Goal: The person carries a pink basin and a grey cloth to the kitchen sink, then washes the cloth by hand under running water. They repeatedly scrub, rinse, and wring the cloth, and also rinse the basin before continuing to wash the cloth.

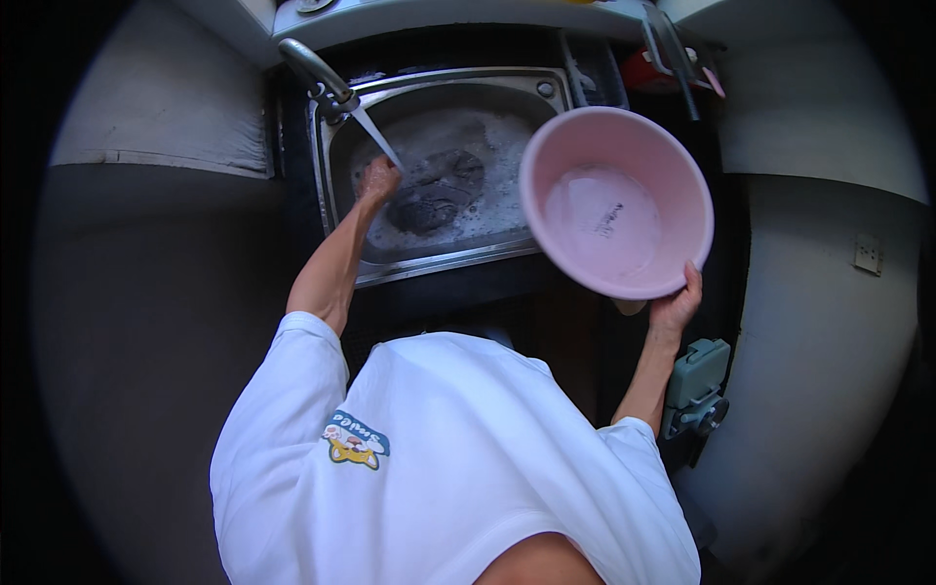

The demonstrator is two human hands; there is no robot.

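Water runs from the metal faucet (316, 69) in a stream that falls at my left hand (379, 179). That hand is over the left part of the stainless steel sink (446, 257), its fingers bent; whether they grip anything cannot be told. Soapy water fills the basin around dark, soaked cloth (439, 194). My right hand (677, 303) grips the near rim of a pink plastic basin (618, 205), thumb on the inside. The basin is tilted, its inside facing me, over the counter right of the sink. It holds no objects, and dark marks show on its bottom.
A dark tray (596, 69) lies behind the sink's right corner. Further right are a red object (643, 73) and a metal rack or handle (669, 51). A grey-green appliance (698, 387) stands near my right forearm. A wall socket (868, 254) is at right.
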